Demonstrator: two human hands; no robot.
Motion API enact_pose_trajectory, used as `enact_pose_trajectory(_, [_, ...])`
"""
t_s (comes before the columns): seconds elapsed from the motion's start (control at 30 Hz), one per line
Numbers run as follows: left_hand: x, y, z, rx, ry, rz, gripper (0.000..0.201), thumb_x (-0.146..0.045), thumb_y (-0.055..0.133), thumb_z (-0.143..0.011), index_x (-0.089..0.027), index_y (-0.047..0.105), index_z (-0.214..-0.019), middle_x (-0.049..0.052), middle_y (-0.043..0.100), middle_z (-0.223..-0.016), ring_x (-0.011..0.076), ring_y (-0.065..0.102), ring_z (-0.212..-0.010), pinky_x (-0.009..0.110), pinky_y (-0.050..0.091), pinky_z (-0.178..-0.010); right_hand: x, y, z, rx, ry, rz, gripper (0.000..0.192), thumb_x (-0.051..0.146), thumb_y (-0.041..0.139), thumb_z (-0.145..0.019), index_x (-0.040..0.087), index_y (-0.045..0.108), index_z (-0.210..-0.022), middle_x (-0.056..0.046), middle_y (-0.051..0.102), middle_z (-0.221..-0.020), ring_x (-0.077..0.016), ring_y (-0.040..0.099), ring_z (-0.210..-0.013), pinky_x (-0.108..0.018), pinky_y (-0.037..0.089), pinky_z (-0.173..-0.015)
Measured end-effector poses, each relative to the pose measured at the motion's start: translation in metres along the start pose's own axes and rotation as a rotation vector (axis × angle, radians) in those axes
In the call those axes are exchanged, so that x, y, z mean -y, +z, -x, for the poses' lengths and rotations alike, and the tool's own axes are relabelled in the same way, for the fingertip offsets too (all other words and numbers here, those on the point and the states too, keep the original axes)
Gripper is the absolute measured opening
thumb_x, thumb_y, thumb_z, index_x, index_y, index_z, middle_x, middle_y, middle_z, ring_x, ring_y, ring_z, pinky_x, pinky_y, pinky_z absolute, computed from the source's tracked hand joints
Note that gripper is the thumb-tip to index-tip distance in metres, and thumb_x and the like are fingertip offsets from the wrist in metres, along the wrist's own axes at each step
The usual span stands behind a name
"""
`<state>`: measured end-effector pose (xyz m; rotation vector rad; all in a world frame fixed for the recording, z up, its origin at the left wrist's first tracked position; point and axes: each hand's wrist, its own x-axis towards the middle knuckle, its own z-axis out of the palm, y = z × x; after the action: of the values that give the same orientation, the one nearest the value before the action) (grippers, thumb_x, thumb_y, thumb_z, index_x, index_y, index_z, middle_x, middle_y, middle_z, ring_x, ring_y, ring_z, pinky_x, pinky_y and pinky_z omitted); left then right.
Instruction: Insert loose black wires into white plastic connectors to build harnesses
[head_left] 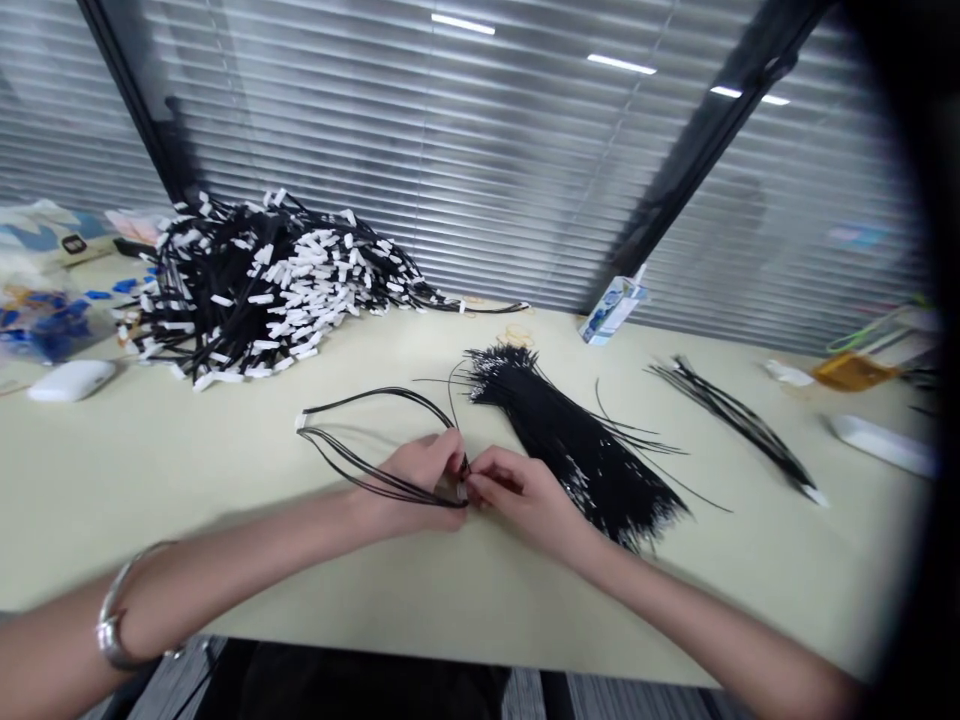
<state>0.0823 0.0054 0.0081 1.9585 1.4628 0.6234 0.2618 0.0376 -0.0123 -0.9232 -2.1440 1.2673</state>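
Observation:
My left hand (420, 485) and my right hand (517, 495) meet fingertip to fingertip over the pale table (225, 470). Both pinch the near end of a few thin black cords (367, 440) that loop out to the left and end in a white tag (301, 421). Just right of my right hand lies a thick bundle of loose black cords (577, 440). A big heap of black cords with white tags (262, 285) sits at the back left.
A smaller bundle of black cords (739, 420) lies to the right. A small drink carton (611, 310) stands by the window blinds. A white case (71, 380) and blue bits (41, 325) are at far left; a white object (881, 440) and an amber item (851, 370) at far right.

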Motion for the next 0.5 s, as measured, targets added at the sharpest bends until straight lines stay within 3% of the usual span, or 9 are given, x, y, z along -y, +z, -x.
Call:
enact_pose_trajectory(0.27, [0.002,-0.001,-0.001,0.047,-0.003,0.044,0.031,-0.02,0.059,-0.061,-0.024,0.032,-0.076,-0.002,0.048,-0.076,0.0149,0.044,-0.065,0.026,0.036,-0.058,0.0,-0.003,0.002,-0.105,-0.018,0.131,0.011,0.021,0.055,-0.084,0.02,0.066,-0.083,-0.002,0.065,-0.083,-0.0134,0.056,-0.073,-0.026,0.042,-0.066])
enact_pose_trajectory(0.5, [0.006,-0.006,0.005,0.153,-0.008,0.064,0.027,-0.019,0.057,-0.067,-0.024,0.033,-0.078,-0.001,0.05,-0.082,0.0141,0.046,-0.066,0.024,0.037,-0.057,-0.01,0.001,0.003,-0.104,0.078,0.0,0.004,0.026,0.059,-0.084,0.022,0.062,-0.086,0.002,0.066,-0.081,-0.0113,0.063,-0.074,-0.023,0.05,-0.069])
